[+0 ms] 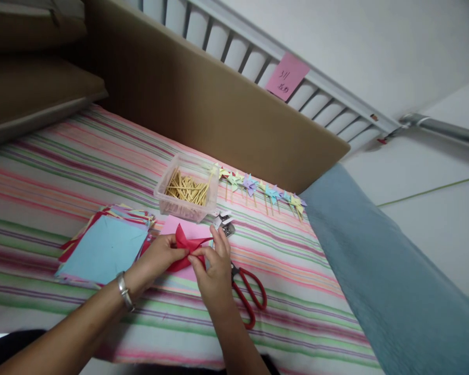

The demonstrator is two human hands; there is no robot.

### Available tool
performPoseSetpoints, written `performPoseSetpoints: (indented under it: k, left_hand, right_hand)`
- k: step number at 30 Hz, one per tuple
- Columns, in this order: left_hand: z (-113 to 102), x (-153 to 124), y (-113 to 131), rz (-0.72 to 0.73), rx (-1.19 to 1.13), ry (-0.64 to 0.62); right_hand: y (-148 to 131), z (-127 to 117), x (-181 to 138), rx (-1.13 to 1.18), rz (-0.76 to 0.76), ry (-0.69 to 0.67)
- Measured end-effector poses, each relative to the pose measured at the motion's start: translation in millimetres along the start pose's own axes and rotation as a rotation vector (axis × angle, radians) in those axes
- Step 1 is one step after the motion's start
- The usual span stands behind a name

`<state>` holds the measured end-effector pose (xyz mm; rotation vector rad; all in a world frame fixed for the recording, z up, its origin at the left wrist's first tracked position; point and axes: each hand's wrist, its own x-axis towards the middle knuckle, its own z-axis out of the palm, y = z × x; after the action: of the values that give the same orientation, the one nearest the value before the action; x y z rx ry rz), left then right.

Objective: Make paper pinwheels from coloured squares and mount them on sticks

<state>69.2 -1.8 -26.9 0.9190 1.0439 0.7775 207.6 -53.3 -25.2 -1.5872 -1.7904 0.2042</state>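
My left hand [162,256] grips the left side of a red paper pinwheel [188,242] with partly folded-in points. At its middle, the thumb and index finger of my right hand [214,268] are pinched together on the paper, the other fingers raised. Whether a small pin is between those fingertips, I cannot tell. Under the pinwheel lies a pink paper sheet [168,224]. Red-handled scissors [253,294] lie just right of my right hand, their blades partly hidden by it. Beyond my fingertips sits a small container of tiny metal pieces [227,225].
A stack of coloured paper squares [105,245] lies left. A clear plastic box [183,209] holds many thin wooden sticks [185,187]. Several finished pinwheels on sticks [272,194] line the brown board [219,120] behind. A striped cloth [297,291] covers the surface; blue fabric [375,271] borders it right.
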Motion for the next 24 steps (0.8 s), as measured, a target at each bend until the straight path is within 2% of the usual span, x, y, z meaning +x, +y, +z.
performPoseSetpoints:
  k: [4,19,24]
  left_hand:
    - [0.2,0.3,-0.7,-0.017,-0.012,0.024]
    - [0.0,1.3,-6.1,-0.008,-0.018,-0.031]
    - [-0.7,2.6,-8.8,-0.010,0.027,-0.012]
  right_hand:
    - [0.2,0.3,0.2,-0.013,-0.007,-0.014]
    - [0.2,1.4,1.2,-0.039,0.028,-0.034]
    - [0.6,1.5,1.8,-0.032,0.045,-0.035]
